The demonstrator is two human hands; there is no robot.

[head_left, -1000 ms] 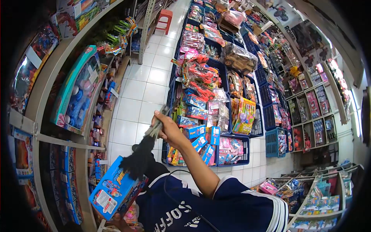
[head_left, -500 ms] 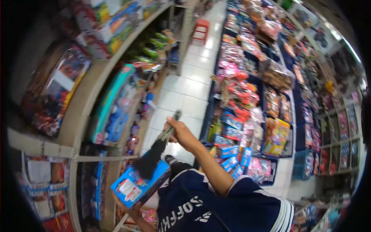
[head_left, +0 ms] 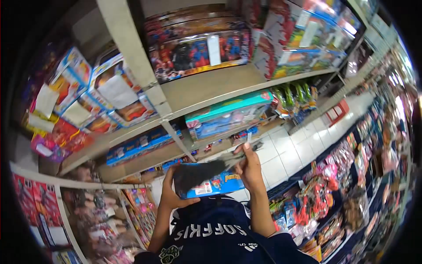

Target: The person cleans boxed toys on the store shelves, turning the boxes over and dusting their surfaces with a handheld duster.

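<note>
My left hand (head_left: 172, 191) grips the left end of a blue toy box (head_left: 215, 188), its thumb along the near edge. The box is tilted in front of my chest, with a white label and bright printing on its face. My right hand (head_left: 249, 168) is closed around the grey handle end of a feather duster. The dark feathers of the duster (head_left: 200, 172) lie across the top of the box and cover much of it. Motion blurs the feathers.
A shelf (head_left: 211, 90) ahead carries boxed figures (head_left: 198, 53) and a teal-edged toy box (head_left: 228, 112). Boxes with white papers (head_left: 118, 90) stand at the left. A red stool (head_left: 336, 113) is on the tiled aisle. Bins of packaged toys (head_left: 316, 198) line the right.
The view has swung left toward the shelves. The box has come level in front of my chest, and the duster has turned from steeply slanted to nearly sideways across it.
</note>
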